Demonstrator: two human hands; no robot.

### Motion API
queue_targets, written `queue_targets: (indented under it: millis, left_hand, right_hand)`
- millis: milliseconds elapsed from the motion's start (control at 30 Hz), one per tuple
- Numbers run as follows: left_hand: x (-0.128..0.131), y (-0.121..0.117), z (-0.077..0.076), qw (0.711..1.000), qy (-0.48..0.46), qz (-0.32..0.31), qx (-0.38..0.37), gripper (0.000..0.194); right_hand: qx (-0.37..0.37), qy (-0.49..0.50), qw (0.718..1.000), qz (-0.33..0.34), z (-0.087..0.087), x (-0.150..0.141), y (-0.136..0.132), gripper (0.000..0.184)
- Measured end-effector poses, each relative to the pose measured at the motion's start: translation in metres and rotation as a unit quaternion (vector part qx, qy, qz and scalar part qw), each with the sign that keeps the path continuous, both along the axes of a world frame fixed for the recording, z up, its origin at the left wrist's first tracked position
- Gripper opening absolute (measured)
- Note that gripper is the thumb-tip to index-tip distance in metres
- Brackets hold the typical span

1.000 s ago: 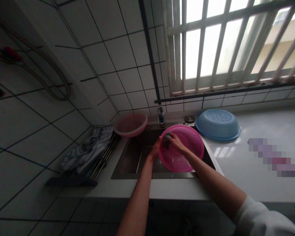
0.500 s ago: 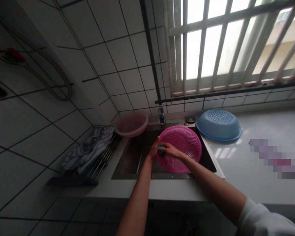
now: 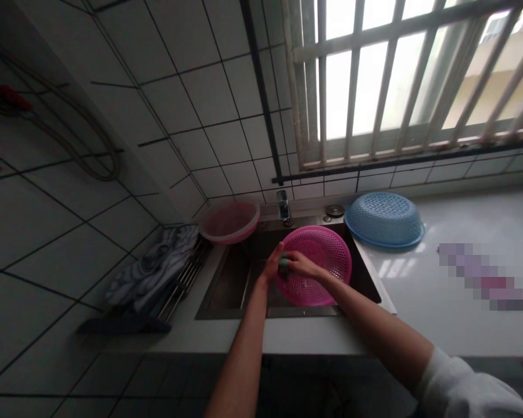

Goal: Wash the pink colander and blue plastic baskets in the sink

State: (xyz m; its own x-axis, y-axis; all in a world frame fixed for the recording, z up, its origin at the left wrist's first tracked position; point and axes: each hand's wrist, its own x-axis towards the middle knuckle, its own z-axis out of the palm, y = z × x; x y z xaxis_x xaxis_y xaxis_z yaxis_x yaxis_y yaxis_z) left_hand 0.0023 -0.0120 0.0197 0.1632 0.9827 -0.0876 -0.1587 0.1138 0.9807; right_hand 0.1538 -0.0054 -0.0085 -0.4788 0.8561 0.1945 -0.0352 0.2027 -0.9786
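A pink colander (image 3: pixel 325 255) is tilted over the sink (image 3: pixel 226 290), its holed inside facing me. My left hand (image 3: pixel 271 267) grips its left rim, with the thumb pointing up and the other fingers mostly hidden behind the rim. Pinched in my right hand (image 3: pixel 304 266) is a small greenish scrubbing pad (image 3: pixel 283 263), pressed to the inside of the colander near that same rim. The two hands are close together, on either side of the pad. Whether the pad is sponge or cloth I cannot make out.
Behind the sink stands a faucet (image 3: pixel 283 207), with a pink basin (image 3: pixel 230 223) to its left. An upturned blue basket (image 3: pixel 384 220) lies on the right counter. Left of the sink, a striped cloth (image 3: pixel 154 264) drapes over a metal rack (image 3: pixel 186 281).
The whole view has shifted slightly. The colander has turned a little in my hands, while both hands keep nearly the same hold at its left rim.
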Motion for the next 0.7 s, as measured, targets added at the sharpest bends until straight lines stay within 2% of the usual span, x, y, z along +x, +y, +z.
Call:
queue_targets:
  millis: [100, 133, 167, 200, 300, 333, 367, 500, 533, 600, 700]
  left_hand:
    - [0.005, -0.002, 0.002, 0.999, -0.028, -0.042, 0.019, 0.067]
    - [0.006, -0.003, 0.002, 0.998, -0.036, -0.055, 0.022, 0.068]
    - [0.006, -0.003, 0.002, 0.997, -0.041, -0.059, 0.021, 0.070]
    - [0.005, -0.003, 0.002, 0.998, -0.040, -0.053, 0.016, 0.071]
    - [0.001, -0.001, 0.001, 1.000, -0.013, -0.013, -0.007, 0.072]
    - [0.000, 0.000, 0.000, 1.000, -0.004, -0.007, -0.007, 0.071]
    - [0.001, 0.000, 0.000, 1.000, 0.000, -0.008, -0.001, 0.071]
    - [0.006, 0.001, -0.001, 0.997, -0.031, -0.059, 0.039, 0.072]
    - [0.007, 0.001, -0.001, 0.996, -0.043, -0.066, 0.040, 0.072]
    - [0.006, 0.002, -0.003, 0.996, -0.052, -0.060, 0.027, 0.071]
    - [0.000, 0.003, -0.004, 1.000, -0.019, -0.020, 0.002, 0.067]
  right_hand:
    - [0.028, 0.021, 0.990, -0.136, 0.003, 0.008, 0.007, 0.013]
    - [0.035, 0.028, 0.986, -0.161, 0.003, 0.010, 0.009, 0.014]
    - [0.038, 0.032, 0.986, -0.159, 0.003, 0.010, 0.009, 0.014]
    - [0.036, 0.031, 0.990, -0.130, 0.003, 0.008, 0.008, 0.014]
    - [0.017, 0.010, 1.000, 0.015, -0.001, 0.000, 0.001, 0.012]
    - [0.016, 0.004, 0.999, 0.037, -0.002, 0.000, 0.000, 0.012]
    - [0.021, 0.003, 0.999, 0.028, -0.002, 0.001, 0.001, 0.012]
    - [0.049, 0.039, 0.984, -0.166, 0.005, 0.016, 0.011, 0.016]
    - [0.045, 0.046, 0.981, -0.183, 0.006, 0.018, 0.012, 0.017]
    - [0.026, 0.046, 0.990, -0.129, 0.007, 0.015, 0.009, 0.018]
    - [0.015, 0.019, 0.999, 0.022, 0.003, 0.005, 0.001, 0.016]
